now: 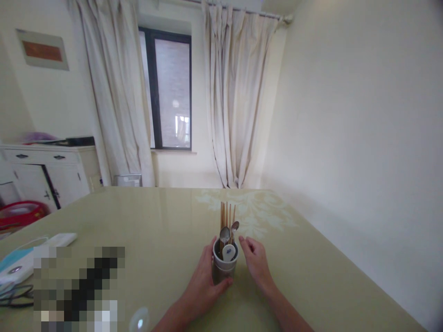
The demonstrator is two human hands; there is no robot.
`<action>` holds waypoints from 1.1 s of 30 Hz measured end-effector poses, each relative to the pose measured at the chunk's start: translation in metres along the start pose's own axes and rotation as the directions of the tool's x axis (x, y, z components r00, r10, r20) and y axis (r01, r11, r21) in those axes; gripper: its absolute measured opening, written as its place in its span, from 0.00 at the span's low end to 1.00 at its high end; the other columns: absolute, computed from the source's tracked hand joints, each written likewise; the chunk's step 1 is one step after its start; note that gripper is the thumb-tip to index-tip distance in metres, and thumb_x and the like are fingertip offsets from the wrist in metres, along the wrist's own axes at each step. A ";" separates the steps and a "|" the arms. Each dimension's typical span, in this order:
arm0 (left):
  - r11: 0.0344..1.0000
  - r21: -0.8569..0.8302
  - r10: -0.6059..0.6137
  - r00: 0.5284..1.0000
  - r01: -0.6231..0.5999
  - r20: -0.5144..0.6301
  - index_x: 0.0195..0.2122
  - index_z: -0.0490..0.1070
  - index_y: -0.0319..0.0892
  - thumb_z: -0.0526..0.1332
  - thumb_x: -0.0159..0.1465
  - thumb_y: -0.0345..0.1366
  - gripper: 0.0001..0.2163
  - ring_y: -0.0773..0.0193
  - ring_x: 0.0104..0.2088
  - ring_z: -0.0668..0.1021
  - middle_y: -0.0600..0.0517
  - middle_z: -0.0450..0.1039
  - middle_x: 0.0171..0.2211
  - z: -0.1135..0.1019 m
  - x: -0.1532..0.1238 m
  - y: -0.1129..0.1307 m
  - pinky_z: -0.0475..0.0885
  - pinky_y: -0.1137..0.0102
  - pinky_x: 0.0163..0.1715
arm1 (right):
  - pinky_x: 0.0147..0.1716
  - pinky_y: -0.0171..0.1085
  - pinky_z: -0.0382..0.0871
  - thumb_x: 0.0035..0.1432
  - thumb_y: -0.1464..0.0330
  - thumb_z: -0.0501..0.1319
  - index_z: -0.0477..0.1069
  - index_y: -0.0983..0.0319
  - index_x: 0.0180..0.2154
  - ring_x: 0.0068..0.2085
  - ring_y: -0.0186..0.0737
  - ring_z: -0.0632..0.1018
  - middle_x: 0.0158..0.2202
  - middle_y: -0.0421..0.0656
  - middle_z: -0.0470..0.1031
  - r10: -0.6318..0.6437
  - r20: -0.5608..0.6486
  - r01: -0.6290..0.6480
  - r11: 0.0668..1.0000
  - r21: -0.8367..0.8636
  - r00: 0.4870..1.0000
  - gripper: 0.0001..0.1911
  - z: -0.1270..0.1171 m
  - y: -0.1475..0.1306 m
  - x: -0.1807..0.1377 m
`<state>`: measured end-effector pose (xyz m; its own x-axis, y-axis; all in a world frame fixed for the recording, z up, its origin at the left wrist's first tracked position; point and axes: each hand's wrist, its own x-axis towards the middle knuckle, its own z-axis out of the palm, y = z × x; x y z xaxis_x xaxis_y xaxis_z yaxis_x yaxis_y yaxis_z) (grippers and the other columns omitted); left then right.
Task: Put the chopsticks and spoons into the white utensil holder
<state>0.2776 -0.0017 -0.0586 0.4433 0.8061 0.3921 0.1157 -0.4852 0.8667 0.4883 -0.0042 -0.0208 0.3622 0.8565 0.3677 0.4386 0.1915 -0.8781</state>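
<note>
A single cylindrical utensil holder point(224, 272), dull metal by the look of it, stands upright on the glossy olive surface point(155, 221) between two hands. The left hand point(204, 286) is wrapped around its left side, fingers point(209, 251) curled behind the rim and thumb pressed across the lower front. The right hand point(255, 260) sits just beside the right wall with fingers point(246, 244) loosely spread and holding nothing; whether they touch is hard to tell. Inside stand thin wooden chopsticks point(226, 213), perhaps five or six, two metal spoons point(224, 234) and one white ceramic spoon point(229, 252).
</note>
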 end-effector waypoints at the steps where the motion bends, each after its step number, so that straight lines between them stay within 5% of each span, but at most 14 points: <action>1: 1.000 -0.002 -0.001 1.000 0.001 -0.003 0.78 0.49 0.50 0.75 0.61 0.42 0.49 0.39 0.75 0.62 0.40 0.58 0.76 0.000 0.000 0.000 0.58 0.47 0.75 | 0.27 0.38 0.52 0.61 0.36 0.56 0.53 0.54 0.22 0.26 0.36 0.58 0.22 0.33 0.51 0.002 0.006 -0.002 1.000 0.004 1.000 0.33 0.000 0.001 0.000; 13: 0.998 -0.011 -0.060 0.998 0.060 0.002 0.79 0.45 0.50 0.73 0.63 0.39 0.49 0.42 0.70 0.70 0.39 0.60 0.74 0.000 0.000 0.003 0.64 0.48 0.72 | 0.29 0.37 0.56 0.64 0.38 0.55 0.59 0.56 0.24 0.28 0.38 0.63 0.23 0.34 0.57 -0.009 0.078 0.008 1.000 0.016 0.997 0.31 0.004 0.002 -0.004; 33: 0.998 0.043 -0.050 0.999 0.050 -0.001 0.79 0.48 0.51 0.72 0.63 0.42 0.47 0.39 0.72 0.67 0.39 0.60 0.75 -0.001 -0.001 0.004 0.61 0.47 0.74 | 0.29 0.37 0.58 0.64 0.42 0.56 0.66 0.58 0.26 0.29 0.40 0.67 0.24 0.38 0.66 -0.005 0.161 0.007 1.000 -0.009 0.987 0.28 0.004 -0.005 -0.007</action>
<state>0.2770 -0.0038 -0.0554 0.4358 0.8299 0.3484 0.1763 -0.4583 0.8711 0.4803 -0.0098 -0.0200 0.2230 0.9213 0.3185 0.4484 0.1932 -0.8727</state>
